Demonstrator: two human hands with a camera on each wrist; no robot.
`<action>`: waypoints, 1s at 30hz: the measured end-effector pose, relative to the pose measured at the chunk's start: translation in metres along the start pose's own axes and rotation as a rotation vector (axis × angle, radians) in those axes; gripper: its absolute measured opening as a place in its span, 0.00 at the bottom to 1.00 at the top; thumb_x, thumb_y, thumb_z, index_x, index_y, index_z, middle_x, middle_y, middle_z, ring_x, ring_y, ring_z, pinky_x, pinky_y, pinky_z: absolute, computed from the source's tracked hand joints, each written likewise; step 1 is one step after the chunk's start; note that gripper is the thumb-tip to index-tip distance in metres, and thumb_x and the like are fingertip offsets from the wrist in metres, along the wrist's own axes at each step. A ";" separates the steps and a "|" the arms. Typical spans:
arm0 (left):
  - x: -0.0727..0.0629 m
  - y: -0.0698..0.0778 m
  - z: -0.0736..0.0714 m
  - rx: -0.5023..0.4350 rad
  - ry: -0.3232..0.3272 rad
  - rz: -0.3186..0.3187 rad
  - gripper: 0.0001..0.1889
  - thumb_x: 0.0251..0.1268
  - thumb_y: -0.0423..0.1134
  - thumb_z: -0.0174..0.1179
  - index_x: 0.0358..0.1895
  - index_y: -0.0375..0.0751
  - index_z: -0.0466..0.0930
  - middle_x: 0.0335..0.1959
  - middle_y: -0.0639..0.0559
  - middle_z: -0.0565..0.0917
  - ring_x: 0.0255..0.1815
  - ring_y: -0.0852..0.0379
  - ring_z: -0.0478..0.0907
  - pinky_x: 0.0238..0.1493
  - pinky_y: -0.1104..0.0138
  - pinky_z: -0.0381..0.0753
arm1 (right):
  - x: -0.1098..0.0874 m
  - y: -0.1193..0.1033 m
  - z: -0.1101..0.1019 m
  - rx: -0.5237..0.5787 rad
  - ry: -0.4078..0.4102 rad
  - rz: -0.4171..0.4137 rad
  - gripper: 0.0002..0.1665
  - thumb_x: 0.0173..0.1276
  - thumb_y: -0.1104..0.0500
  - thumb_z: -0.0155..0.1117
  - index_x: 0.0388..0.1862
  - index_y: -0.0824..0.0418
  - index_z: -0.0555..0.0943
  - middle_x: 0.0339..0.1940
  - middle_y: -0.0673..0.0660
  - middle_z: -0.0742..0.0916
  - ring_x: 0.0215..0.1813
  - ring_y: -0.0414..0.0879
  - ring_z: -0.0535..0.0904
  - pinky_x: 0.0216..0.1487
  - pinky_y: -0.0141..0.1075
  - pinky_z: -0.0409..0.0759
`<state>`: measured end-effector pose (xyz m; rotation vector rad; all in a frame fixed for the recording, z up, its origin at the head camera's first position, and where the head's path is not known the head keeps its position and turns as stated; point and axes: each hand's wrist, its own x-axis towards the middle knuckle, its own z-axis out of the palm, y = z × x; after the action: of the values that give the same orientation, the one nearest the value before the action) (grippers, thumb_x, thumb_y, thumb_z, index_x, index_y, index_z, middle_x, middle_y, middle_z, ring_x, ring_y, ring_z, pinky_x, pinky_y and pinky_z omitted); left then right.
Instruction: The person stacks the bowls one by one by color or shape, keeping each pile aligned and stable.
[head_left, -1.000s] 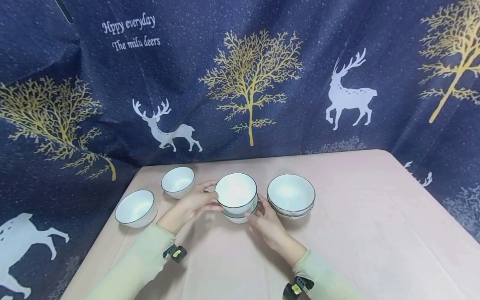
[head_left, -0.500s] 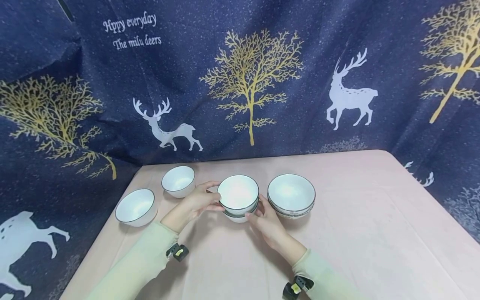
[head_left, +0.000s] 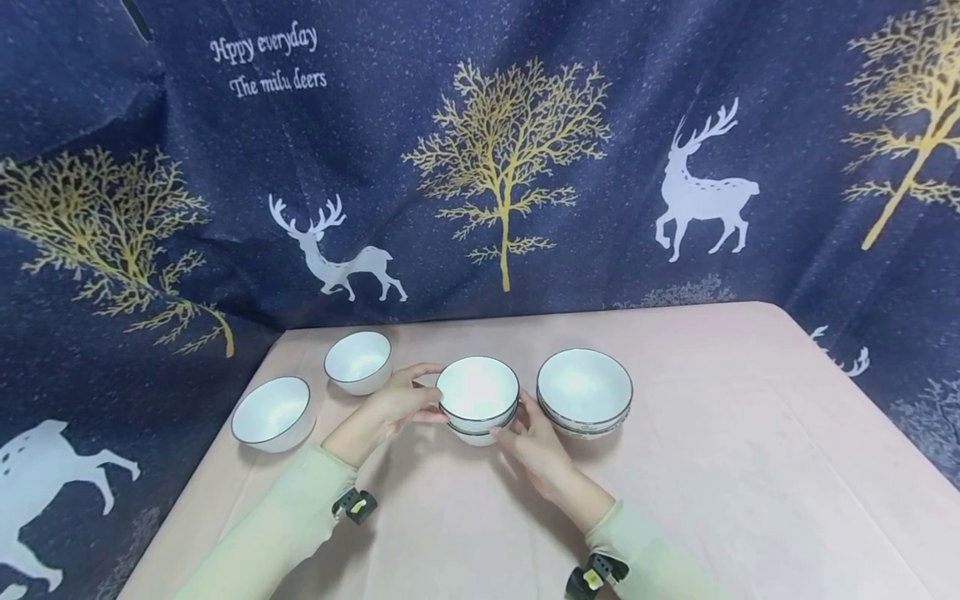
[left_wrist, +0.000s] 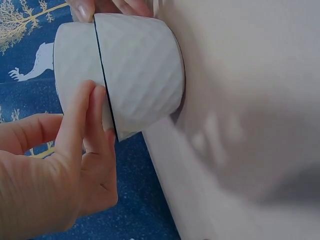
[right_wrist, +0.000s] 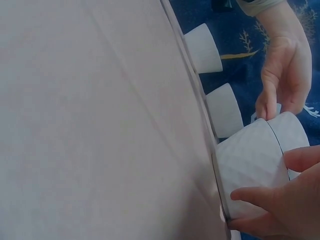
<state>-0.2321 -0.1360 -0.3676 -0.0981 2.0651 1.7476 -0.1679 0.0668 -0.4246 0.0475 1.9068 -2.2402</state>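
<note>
While the head view shows the upper bowl [head_left: 478, 389] nested in the lower bowl [head_left: 474, 437] on the table [head_left: 450, 525], the left hand [head_left: 401, 398] pinches the former at nine o'clock and the right hand [head_left: 536, 446] grips the latter near four. Left wrist: left fingers [left_wrist: 75, 117] press the upper wall. Right wrist: right fingers [right_wrist: 255, 196] hold the lower wall. Stacking seems nearly done; a gentle release would suit next.

Navy cloth [head_left: 570, 33], one print [head_left: 858, 364] perhaps antlers, hangs behind the pink table [head_left: 720, 467].
</note>
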 end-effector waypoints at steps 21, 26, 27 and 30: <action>-0.001 -0.010 -0.004 -0.053 0.003 -0.028 0.29 0.64 0.21 0.54 0.69 0.31 0.62 0.48 0.32 0.67 0.38 0.50 0.79 0.47 0.64 0.87 | -0.001 0.000 0.002 0.008 0.000 0.017 0.55 0.60 0.70 0.60 0.77 0.66 0.38 0.77 0.67 0.39 0.75 0.69 0.43 0.75 0.56 0.53; -0.002 -0.011 -0.006 -0.045 -0.007 -0.024 0.29 0.64 0.22 0.54 0.69 0.31 0.61 0.48 0.32 0.67 0.40 0.49 0.79 0.48 0.64 0.87 | -0.002 -0.001 0.004 -0.003 0.007 0.021 0.55 0.60 0.70 0.59 0.77 0.67 0.37 0.77 0.68 0.39 0.75 0.69 0.43 0.75 0.56 0.52; -0.003 -0.010 -0.006 -0.047 -0.006 -0.024 0.29 0.64 0.22 0.54 0.69 0.31 0.62 0.48 0.32 0.68 0.40 0.49 0.79 0.48 0.64 0.87 | -0.002 -0.001 0.004 -0.008 0.008 0.021 0.55 0.60 0.70 0.59 0.77 0.67 0.37 0.77 0.68 0.39 0.75 0.69 0.43 0.75 0.56 0.52; -0.003 -0.011 -0.007 -0.053 -0.013 -0.018 0.29 0.64 0.22 0.54 0.69 0.30 0.62 0.47 0.33 0.69 0.39 0.50 0.80 0.49 0.64 0.87 | -0.003 -0.002 0.005 -0.024 0.018 0.021 0.54 0.60 0.69 0.59 0.77 0.67 0.38 0.77 0.68 0.40 0.75 0.69 0.44 0.75 0.55 0.53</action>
<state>-0.2274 -0.1452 -0.3759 -0.1202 2.0033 1.7878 -0.1650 0.0629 -0.4214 0.0833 1.9327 -2.2103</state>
